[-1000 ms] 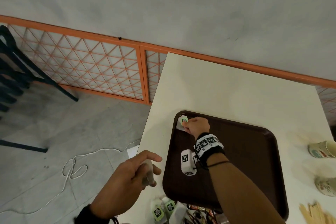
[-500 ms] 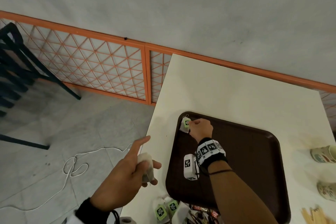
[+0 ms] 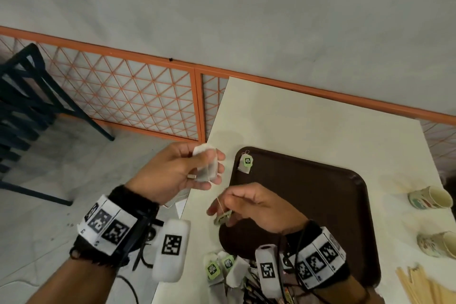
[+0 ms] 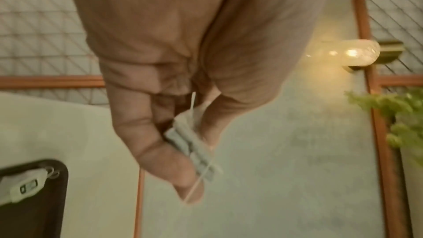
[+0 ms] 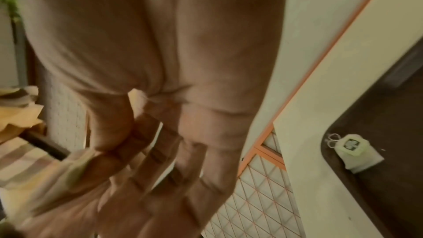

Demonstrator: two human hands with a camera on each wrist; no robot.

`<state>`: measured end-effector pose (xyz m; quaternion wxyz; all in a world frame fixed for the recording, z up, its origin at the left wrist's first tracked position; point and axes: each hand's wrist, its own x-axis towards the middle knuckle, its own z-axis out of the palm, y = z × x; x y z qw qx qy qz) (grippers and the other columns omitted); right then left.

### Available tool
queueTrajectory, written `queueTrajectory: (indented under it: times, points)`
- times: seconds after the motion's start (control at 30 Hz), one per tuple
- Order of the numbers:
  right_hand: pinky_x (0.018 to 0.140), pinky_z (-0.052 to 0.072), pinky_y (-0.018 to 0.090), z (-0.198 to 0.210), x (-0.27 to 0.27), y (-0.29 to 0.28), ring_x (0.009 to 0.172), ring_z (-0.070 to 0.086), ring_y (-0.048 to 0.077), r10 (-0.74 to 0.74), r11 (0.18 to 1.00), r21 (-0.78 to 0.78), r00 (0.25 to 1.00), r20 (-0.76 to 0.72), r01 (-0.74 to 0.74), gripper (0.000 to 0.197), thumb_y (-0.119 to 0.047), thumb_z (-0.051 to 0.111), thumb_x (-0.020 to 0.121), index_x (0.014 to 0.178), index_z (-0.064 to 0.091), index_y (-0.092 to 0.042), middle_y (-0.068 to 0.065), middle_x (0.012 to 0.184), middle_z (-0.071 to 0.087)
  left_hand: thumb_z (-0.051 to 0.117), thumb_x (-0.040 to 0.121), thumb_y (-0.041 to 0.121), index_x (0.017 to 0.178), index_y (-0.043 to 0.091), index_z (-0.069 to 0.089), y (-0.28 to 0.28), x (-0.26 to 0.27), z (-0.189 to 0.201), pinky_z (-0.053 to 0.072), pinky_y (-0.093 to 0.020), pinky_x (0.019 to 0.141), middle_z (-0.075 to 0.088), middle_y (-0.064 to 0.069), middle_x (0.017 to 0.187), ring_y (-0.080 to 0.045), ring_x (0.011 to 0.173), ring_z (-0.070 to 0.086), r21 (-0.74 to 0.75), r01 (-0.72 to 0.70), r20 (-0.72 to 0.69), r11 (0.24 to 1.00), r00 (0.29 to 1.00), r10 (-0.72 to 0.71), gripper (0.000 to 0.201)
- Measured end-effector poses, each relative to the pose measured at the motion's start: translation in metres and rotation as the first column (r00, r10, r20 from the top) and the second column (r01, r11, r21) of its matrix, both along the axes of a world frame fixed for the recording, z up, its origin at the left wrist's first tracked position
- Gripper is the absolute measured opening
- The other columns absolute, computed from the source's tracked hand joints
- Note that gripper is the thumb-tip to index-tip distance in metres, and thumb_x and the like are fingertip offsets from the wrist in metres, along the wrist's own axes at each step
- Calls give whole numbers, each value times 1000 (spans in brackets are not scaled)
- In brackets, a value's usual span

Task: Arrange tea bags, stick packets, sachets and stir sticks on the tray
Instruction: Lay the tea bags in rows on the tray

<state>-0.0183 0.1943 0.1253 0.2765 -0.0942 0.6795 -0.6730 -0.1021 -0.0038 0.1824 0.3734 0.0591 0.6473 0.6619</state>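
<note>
My left hand point(image 3: 190, 173) hovers over the table's left edge and grips a white tea bag point(image 3: 202, 152) between thumb and fingers. In the left wrist view the tea bag point(image 4: 192, 144) looks like a folded bundle; how many bags it is I cannot tell. A thin string runs down from it to a green tag point(image 3: 223, 219), which my right hand point(image 3: 243, 201) pinches just left of the brown tray point(image 3: 320, 205). One tea bag with a green tag point(image 3: 245, 163) lies in the tray's far left corner, also seen as the tea bag point(image 5: 357, 153).
A pile of tea bags and packets point(image 3: 217, 269) lies at the near table edge under my right wrist. Two paper cups point(image 3: 429, 197) point(image 3: 439, 244) lie on their sides right of the tray. Wooden stir sticks point(image 3: 419, 286) sit at the near right. Left of the table is open floor.
My right hand let go of the tea bag in the tray's corner, drew back and now pinches the tag. The left hand rose with its tea bag.
</note>
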Motion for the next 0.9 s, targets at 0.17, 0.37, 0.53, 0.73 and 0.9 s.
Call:
queueTrajectory:
  times: [0.17,0.37,0.53,0.73,0.9]
  points:
    - [82,50,38,18,29,-2,97,61,34,-33,950,-302,987,156,79,31,-23,44,102,113,59,1,18,113,64,56,95,24,101,11,73,14,7,9,57,-22,57,73,-6,85,-17,73,73,-47,-70,-71,996,995,67,21]
    - [66,47,27,28,25,-12,69,54,9,-393,841,321,900,-192,435,32,-37,79,79,87,57,-17,-3,84,61,67,88,30,97,18,78,28,23,25,61,-29,67,76,-3,84,-18,75,73,-185,-55,-423,981,906,-29,19]
    - [72,47,21,27,15,-8,73,55,1,-334,786,355,831,-444,506,47,-38,74,84,127,59,-26,-19,112,54,75,82,33,92,37,78,35,32,33,48,-13,70,70,8,83,-5,80,65,-361,-73,-674,930,710,-206,11]
    - [60,51,21,30,36,-4,63,64,13,-262,903,253,913,-312,346,22,-23,56,99,97,74,-11,-4,83,71,72,83,29,95,23,80,28,22,34,41,-10,55,72,12,71,5,53,55,-142,-228,-612,963,785,95,15]
    - [63,52,20,41,44,15,66,62,5,-267,929,197,936,-230,314,14,-15,60,96,99,73,-14,-5,79,69,58,95,36,97,32,78,22,16,19,47,-25,55,70,-11,76,-15,56,50,-228,-215,-535,950,843,62,20]
